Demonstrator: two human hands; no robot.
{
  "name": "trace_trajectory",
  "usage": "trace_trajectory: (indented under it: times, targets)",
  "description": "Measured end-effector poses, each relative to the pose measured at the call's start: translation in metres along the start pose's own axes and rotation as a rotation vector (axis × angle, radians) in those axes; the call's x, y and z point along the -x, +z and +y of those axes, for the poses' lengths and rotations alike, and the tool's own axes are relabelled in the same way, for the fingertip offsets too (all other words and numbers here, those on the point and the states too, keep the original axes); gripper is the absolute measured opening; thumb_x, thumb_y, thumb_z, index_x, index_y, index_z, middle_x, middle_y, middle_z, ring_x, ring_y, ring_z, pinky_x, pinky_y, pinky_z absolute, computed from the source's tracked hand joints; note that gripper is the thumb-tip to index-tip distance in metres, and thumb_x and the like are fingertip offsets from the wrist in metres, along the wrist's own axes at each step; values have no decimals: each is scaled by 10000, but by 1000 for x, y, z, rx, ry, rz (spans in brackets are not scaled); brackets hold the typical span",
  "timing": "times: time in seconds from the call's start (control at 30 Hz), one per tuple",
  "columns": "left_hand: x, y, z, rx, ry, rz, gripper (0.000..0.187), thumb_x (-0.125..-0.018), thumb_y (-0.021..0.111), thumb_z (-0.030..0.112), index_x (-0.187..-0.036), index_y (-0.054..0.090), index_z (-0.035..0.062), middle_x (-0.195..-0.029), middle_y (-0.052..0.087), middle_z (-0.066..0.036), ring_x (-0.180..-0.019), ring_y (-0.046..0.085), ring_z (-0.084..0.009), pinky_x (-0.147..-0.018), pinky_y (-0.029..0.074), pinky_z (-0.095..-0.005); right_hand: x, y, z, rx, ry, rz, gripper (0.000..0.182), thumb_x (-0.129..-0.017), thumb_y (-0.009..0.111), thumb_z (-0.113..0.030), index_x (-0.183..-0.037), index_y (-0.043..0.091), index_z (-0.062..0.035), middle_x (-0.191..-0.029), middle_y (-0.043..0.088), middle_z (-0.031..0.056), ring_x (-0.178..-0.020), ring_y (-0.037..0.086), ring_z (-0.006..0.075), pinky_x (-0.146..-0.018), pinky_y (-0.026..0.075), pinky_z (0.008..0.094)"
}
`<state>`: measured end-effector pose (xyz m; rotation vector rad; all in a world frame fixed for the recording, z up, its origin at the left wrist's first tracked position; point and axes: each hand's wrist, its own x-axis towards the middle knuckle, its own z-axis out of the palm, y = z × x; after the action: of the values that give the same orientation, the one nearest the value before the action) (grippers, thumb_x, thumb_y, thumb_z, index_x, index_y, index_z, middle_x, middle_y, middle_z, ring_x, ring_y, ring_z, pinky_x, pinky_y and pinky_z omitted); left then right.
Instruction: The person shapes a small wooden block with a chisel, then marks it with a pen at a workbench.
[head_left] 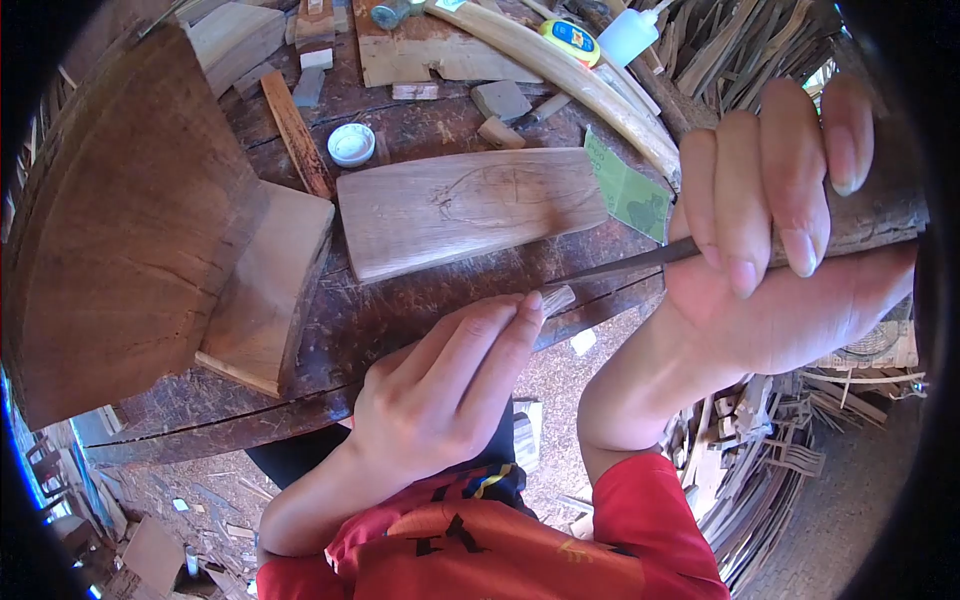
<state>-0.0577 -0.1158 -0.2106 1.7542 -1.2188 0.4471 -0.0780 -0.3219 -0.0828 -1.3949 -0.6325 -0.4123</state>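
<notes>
My left hand (440, 390) is pinched around a small pale piece of wood (558, 300) at the near edge of the workbench. Across the top of that piece lies the narrow tip of a dark, tapered file (630, 264). My right hand (765, 190) is closed on the file's wide end, fingers curled over it from above; its handle is mostly hidden by the hand. Just beyond the file, a broad wooden block (470, 210) with a curved pencil line rests flat on the workbench (330, 350).
A large thick wooden slab (120, 240) and a smaller block (270, 290) fill the left side. Farther back are a white cap (351, 145), green sandpaper (628, 185), a long curved wooden piece (570, 75), a yellow tape measure (570, 42) and a white bottle (630, 38).
</notes>
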Motion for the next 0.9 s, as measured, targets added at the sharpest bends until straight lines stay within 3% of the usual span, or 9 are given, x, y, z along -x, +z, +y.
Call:
trace_trajectory:
  times: [0.1, 0.23, 0.5, 0.63, 0.83, 0.9]
  targets:
    - [0, -1, 1, 0, -8, -17, 252, -810, 839, -49, -1034, 726, -22, -983, 739, -114, -841, 763, -221, -708, 637, -310, 0, 3, 12, -80, 1, 15, 701, -1002, 350, -796, -1014, 477, -107, -679, 491, -31, -436, 367, 80, -439, 336, 236]
    - [1, -2, -2, -17, 5, -20, 246, -817, 835, -47, -1035, 725, -23, -986, 738, -114, -846, 761, -222, -712, 636, -311, 9, 19, 29, 45, -61, 160, 732, -984, 300, -838, -977, 462, -124, -642, 460, -32, -410, 321, 93, -410, 290, 236]
    - [1, 4, -3, -49, 63, 88, 187, -812, 840, -48, -974, 755, -5, -978, 730, -118, -881, 754, -243, -736, 632, -326, 22, 16, 17, 46, -235, 149, 800, -944, 321, -883, -1025, 535, -117, -743, 532, -23, -493, 412, 89, -461, 327, 253]
    - [4, 2, -8, -68, 81, 52, 259, -796, 780, -13, -1054, 767, -1, -1092, 708, -92, -994, 727, -255, -825, 621, -336, 40, 11, 4, 87, -325, 210, 846, -917, 340, -904, -1071, 565, -103, -758, 544, -9, -504, 428, 94, -484, 338, 264]
    - [-4, -4, 2, 32, -17, 19, 252, -770, 841, -11, -1011, 781, 32, -1088, 740, -92, -977, 733, -266, -853, 592, -367, 55, 13, -2, 305, -431, 433, 893, -966, 221, -869, -1128, 573, -64, -752, 517, 9, -480, 395, 117, -464, 328, 277]
    - [-5, -8, 4, 31, -76, 10, 247, -802, 838, 17, -1043, 782, 26, -1100, 746, -106, -981, 738, -278, -871, 577, -367, 48, 32, -5, 674, -331, 784, 847, -985, 253, -837, -1127, 582, -70, -765, 536, 17, -490, 421, 122, -457, 333, 275]
